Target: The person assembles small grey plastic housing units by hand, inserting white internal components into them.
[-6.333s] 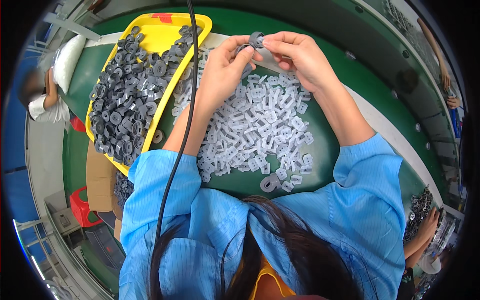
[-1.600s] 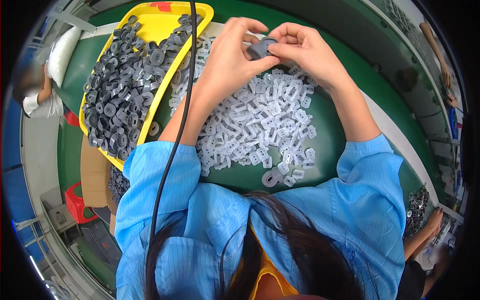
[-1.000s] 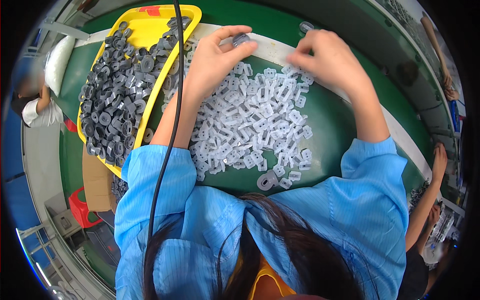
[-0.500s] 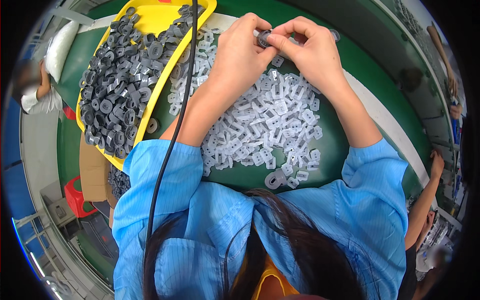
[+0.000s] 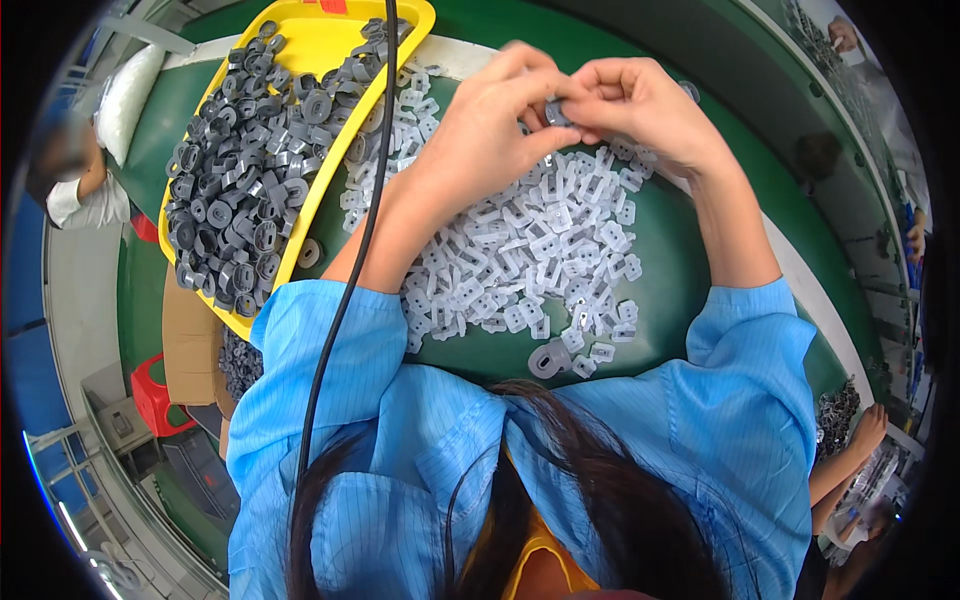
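1. Left hand [image 5: 490, 130] and right hand [image 5: 640, 105] meet over the far edge of the green bench [image 5: 700, 300], fingertips pinched together on one small grey part [image 5: 557, 112].
2. Grip: both hands grasp that part; it is mostly hidden by fingers, so I cannot tell whether a white piece is held with it.
3. White clips [image 5: 530, 250] lie heaped mid-bench, directly under the hands.
4. Yellow tray [image 5: 300, 40] at the far-left corner is piled with grey parts [image 5: 250, 190]; a few lie loose beside its near rim.
5. Black cable [image 5: 345, 280] hangs across the left forearm.
6. Risk: the pinch is fingertip-only, so a slip would probably drop the part into the heap.
7. Risk: the cable may snag the left arm or drag the tray rim.
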Demonstrator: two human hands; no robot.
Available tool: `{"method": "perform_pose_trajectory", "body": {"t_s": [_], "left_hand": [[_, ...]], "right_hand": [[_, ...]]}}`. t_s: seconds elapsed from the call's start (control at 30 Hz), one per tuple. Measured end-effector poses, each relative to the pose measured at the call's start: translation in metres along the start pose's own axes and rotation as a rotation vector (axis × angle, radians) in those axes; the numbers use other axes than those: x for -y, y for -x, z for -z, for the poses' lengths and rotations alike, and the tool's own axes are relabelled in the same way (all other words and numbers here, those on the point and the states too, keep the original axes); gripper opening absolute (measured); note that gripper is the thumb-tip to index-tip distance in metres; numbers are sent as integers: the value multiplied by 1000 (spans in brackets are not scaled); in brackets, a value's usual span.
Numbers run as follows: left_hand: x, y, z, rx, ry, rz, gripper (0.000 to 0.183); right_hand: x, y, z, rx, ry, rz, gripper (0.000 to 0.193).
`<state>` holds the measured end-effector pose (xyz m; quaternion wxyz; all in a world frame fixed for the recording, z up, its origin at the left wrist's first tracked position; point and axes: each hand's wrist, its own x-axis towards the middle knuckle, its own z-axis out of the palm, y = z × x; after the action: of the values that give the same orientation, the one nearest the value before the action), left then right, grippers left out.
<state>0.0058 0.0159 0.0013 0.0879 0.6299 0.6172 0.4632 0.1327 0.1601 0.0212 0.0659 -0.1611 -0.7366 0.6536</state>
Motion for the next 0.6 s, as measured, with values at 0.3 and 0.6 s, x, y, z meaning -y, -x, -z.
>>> {"method": "perform_pose_trajectory", "body": {"t_s": [0.3, 0.6], "left_hand": [[-8, -5, 5, -83, 101, 127, 27], [116, -52, 98, 26, -858, 818, 65]], "right_hand": [[-12, -9, -20, -157, -258, 118, 24], [-61, -18, 70, -826, 711, 202, 34]]}}
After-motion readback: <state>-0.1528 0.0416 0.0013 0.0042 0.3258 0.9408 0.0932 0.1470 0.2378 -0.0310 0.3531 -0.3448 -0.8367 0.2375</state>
